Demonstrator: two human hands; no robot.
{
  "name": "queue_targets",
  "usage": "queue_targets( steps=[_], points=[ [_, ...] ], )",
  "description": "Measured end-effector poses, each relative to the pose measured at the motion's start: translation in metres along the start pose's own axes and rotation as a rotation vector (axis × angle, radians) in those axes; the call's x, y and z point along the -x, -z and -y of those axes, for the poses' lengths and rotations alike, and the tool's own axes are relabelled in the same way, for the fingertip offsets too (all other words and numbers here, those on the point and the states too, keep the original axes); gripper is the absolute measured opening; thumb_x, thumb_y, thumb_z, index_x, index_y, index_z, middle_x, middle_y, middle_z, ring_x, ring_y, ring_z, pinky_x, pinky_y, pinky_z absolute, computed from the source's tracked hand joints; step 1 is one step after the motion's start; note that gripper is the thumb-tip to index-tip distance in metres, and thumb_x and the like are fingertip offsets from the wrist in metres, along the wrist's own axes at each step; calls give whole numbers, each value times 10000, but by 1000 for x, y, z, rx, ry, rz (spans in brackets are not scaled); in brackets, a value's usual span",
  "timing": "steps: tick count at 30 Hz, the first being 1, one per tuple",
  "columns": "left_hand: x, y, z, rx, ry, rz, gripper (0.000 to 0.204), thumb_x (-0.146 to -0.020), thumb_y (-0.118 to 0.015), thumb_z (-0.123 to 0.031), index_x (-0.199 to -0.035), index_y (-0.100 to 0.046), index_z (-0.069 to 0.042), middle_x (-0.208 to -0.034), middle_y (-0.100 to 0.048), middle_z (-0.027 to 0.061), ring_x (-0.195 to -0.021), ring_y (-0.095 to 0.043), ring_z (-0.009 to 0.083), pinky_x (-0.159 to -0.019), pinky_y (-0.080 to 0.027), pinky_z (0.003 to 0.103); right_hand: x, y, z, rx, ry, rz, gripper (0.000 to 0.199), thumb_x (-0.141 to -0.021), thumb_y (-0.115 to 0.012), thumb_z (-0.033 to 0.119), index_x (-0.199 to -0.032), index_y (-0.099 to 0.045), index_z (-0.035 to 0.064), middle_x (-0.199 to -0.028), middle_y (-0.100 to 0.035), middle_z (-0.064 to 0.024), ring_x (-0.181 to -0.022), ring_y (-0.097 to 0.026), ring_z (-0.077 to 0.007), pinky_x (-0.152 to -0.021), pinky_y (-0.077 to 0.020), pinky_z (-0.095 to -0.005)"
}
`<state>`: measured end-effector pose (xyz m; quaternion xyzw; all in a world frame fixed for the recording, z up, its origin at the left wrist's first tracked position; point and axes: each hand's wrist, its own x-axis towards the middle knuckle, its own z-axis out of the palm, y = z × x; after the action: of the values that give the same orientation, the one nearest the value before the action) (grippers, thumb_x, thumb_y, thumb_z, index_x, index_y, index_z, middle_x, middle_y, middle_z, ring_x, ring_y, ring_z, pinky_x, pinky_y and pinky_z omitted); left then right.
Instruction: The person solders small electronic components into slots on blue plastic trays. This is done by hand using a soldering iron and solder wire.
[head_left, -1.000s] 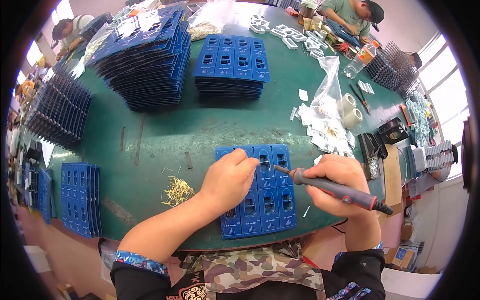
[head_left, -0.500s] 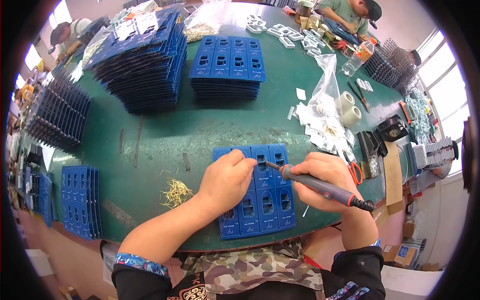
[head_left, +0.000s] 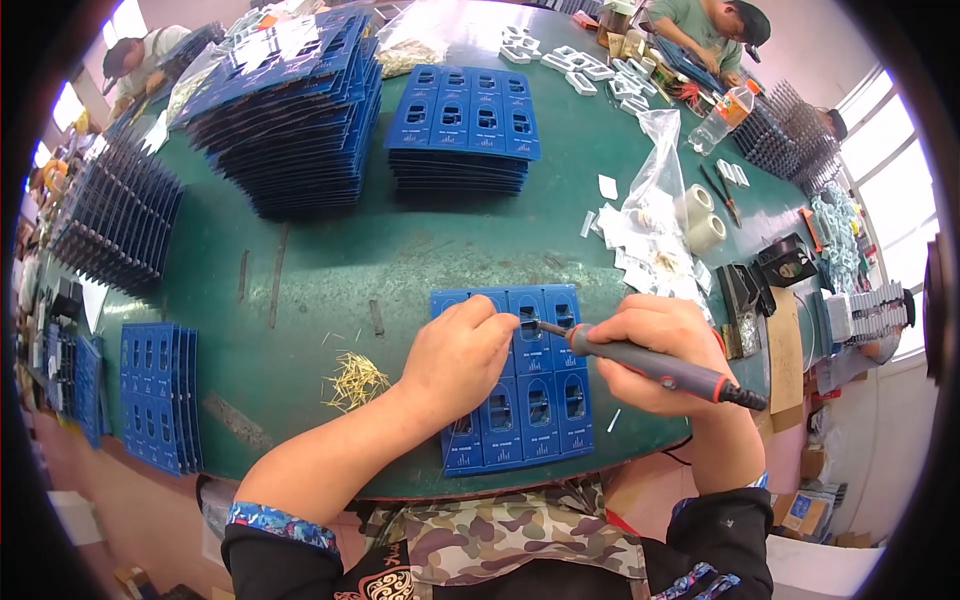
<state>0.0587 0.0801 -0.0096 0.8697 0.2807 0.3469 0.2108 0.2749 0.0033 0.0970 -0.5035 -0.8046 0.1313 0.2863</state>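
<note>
My right hand [head_left: 660, 355] is wrapped around a grey and red soldering iron [head_left: 650, 366]. Its tip touches or hovers just over a cut-out in the upper row of a blue circuit board panel [head_left: 515, 455], which lies flat near the table's front edge. Over the panel's upper left part is my left hand [head_left: 462, 352], thumb and forefinger pinched close to the iron's tip. Whatever sits in that pinch is too small to name. Left of this hand lies a loose pile of thin brass-coloured pins [head_left: 357, 382].
Tall stacks of blue panels [head_left: 285, 130] and a lower stack [head_left: 462, 120] stand farther back. More panels [head_left: 160, 395] stand at left. A plastic bag [head_left: 655, 215], tape rolls [head_left: 705, 233], pliers [head_left: 722, 190] and a bottle [head_left: 722, 115] lie at right. Two people work across the table.
The whole view has shifted slightly. Both hands remain at the same cut-out, and the soldering iron's rear end appears a little lower and farther right.
</note>
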Motion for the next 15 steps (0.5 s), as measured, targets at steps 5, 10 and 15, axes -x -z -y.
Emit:
queue_targets(
  steps=[5, 10, 15],
  points=[
    [0, 0, -1, 20, -10, -8, 151, -804, -665, -23, -953, -657, -48, -822, -578, 98, -760, -609, 305, -655, -510, 400, 4, 0, -1, -18, -6, -29, 229, -639, -680, 38, -867, -675, 18, -649, -577, -97, -530, -573, -263, -495, -437, -340],
    [0, 0, 0, 14, -13, -5, 150, -806, -666, -24, -954, -658, -44, -820, -580, 96, -758, -609, 301, -650, -509, 397, 8, -1, -1, -15, -23, -46, 231, -643, -687, 45, -871, -671, 11, -639, -572, -96, -539, -571, -255, -501, -431, -336],
    [1, 4, -1, 25, -35, -3, 157, -798, -675, -15, -953, -658, -34, -821, -589, 96, -750, -606, 291, -641, -507, 389, 32, -2, -12, -167, -102, -259, 228, -693, -702, 24, -915, -656, -1, -733, -612, -85, -606, -582, -192, -556, -447, -291]
  ],
)
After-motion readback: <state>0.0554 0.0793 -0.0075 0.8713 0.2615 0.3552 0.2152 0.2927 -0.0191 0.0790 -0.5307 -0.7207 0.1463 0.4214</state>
